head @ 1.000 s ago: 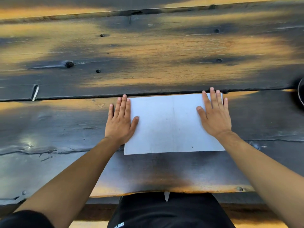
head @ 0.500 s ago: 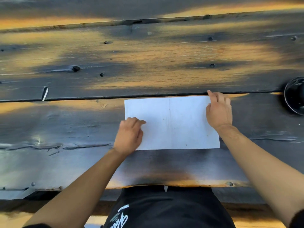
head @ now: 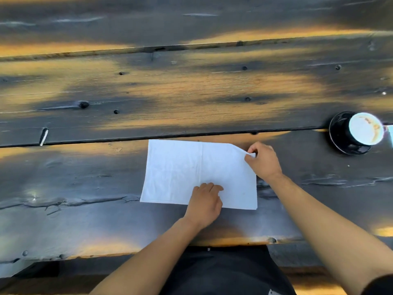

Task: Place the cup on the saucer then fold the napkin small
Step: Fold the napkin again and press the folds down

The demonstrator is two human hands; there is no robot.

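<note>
A white napkin point(head: 182, 173) lies flat on the dark wooden table, folded into a wide rectangle with a crease down its middle. My right hand point(head: 263, 161) pinches the napkin's far right corner, which is lifted and curled inward. My left hand point(head: 205, 202) rests on the napkin's near edge around the middle, fingers curled and pressing down. At the far right a cup point(head: 364, 131), black outside and white inside with brown stains, stands on a black saucer point(head: 338, 135).
The table point(head: 191, 88) is made of dark, worn planks with gaps and knots. Its near edge point(head: 127, 252) runs just in front of my body. A small white sliver point(head: 43, 136) sticks in the plank gap at left.
My left hand slid right along the napkin's near edge to its middle. My right hand pinched and lifted the far right corner. The view shifted left, bringing the cup and saucer into sight.
</note>
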